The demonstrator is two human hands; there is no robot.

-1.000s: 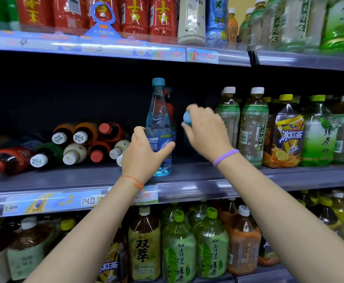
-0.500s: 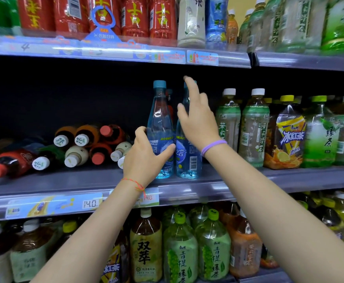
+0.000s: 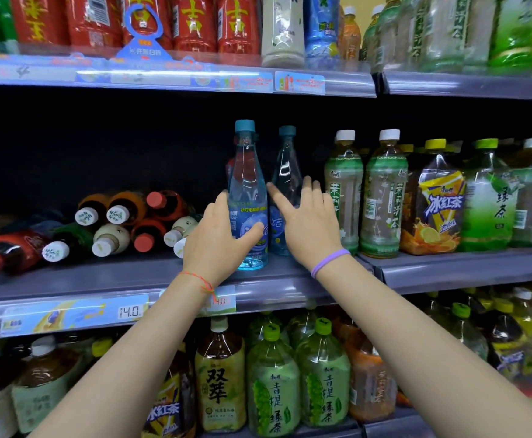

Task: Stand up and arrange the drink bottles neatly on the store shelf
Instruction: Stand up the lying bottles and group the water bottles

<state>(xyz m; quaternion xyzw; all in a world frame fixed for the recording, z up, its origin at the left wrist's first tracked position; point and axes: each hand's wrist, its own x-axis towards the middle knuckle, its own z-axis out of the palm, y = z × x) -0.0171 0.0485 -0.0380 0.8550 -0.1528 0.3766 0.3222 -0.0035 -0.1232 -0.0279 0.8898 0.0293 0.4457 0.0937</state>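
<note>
Two tall clear blue bottles stand upright side by side on the middle shelf [image 3: 132,276]. My left hand [image 3: 218,238] grips the lower body of the front blue bottle [image 3: 247,184], thumb across its label. The second blue bottle [image 3: 286,172] stands just right of it and slightly further back. My right hand [image 3: 308,222] has straight spread fingers lying against the lower part of that bottle. A pile of fallen bottles [image 3: 113,226] with white and red caps lies on its side at the shelf's left.
Upright green tea bottles [image 3: 343,191] and an iced tea bottle [image 3: 438,203] fill the shelf right of my hands. Red bottles line the top shelf [image 3: 195,77]. Large tea bottles [image 3: 274,384] stand on the shelf below. Price tags run along the shelf rail.
My right hand stood the second blue bottle upright beside the first, then slid down from its cap to its lower body. My left hand kept its grip on the front bottle.
</note>
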